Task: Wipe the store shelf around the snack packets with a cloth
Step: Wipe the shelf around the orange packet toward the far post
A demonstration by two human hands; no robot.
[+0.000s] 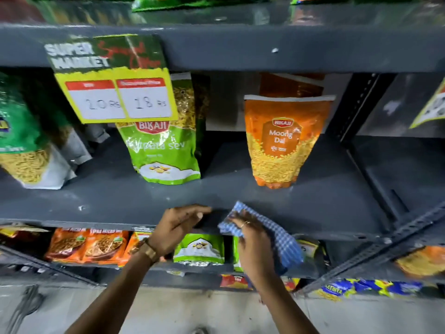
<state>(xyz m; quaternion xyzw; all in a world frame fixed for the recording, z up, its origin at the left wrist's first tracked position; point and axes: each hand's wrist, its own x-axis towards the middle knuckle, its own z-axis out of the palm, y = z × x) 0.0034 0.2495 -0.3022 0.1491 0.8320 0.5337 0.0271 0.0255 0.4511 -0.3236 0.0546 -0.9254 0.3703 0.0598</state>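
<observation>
Pressing blue checked cloth (272, 235) on grey shelf (313, 203) front edge, right hand (252, 242) fingers clutching it, left hand (173, 227) fingers loose, resting beside.

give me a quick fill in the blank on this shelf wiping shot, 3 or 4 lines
1. The checked blue cloth is held in the person's ____ hand.
2. The orange packet on the shelf is labelled Moong ____.
3. The yellow price tag shows a discounted price of ____ Rs.
4. The left hand rests its fingers on the shelf's front ____.

Missing words: right; Dal; 18; edge
</observation>
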